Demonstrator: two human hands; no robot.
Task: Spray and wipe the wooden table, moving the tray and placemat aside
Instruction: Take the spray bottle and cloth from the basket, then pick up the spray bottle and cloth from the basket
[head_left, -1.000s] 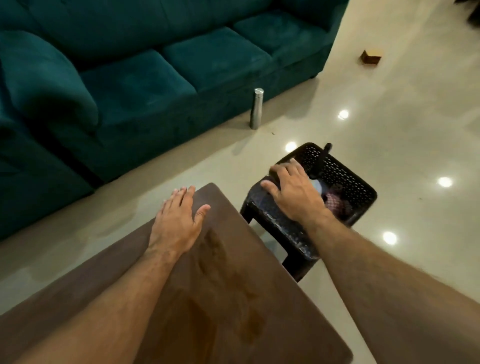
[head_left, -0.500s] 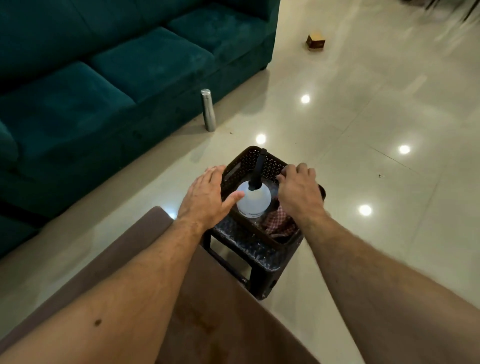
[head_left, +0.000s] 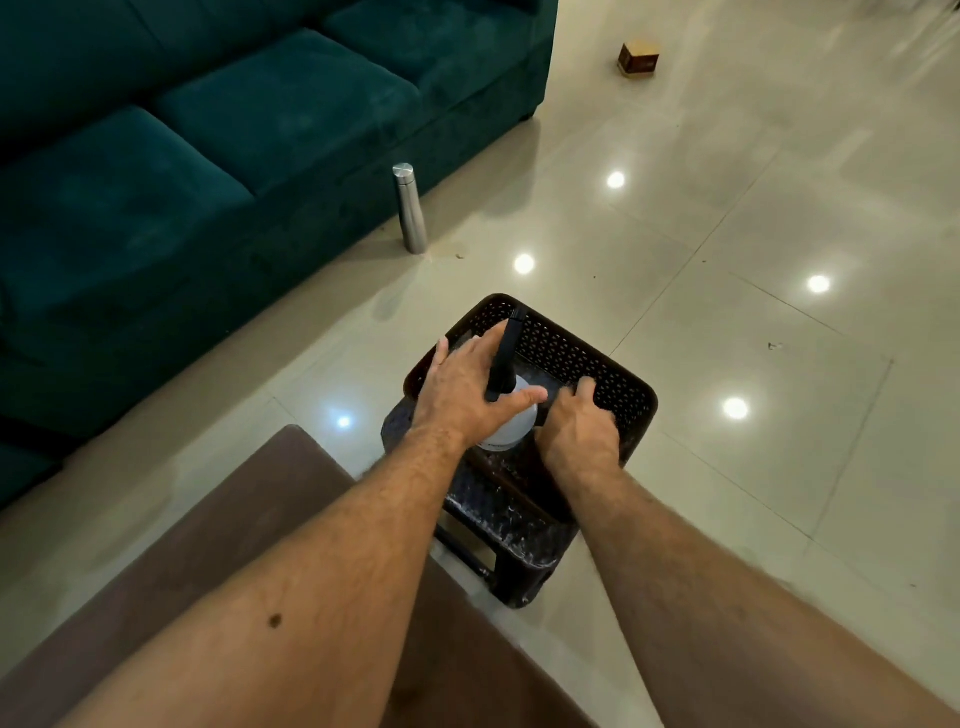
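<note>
A dark perforated basket (head_left: 597, 358) sits on a small dark stool (head_left: 519, 545) just past the corner of the brown wooden table (head_left: 260, 519). Inside it stands a white spray bottle (head_left: 511, 436) with a black sprayer head (head_left: 506, 348). My left hand (head_left: 467, 389) reaches over the basket, its fingers straight beside the sprayer neck and its thumb lying across the white body. My right hand (head_left: 579, 431) is down inside the basket to the right of the bottle with its fingers bent. What lies under it is hidden. No tray or placemat is in view.
A teal sofa (head_left: 208, 156) fills the left and back. A steel flask (head_left: 410, 208) stands on the glossy tiled floor by the sofa's front. A small brown box (head_left: 639, 58) lies on the floor far back right. Open floor spreads right of the stool.
My left hand left the table and moved right, over the basket to the spray bottle. My right hand dropped from the basket rim into the basket, covering the checked cloth seen earlier.
</note>
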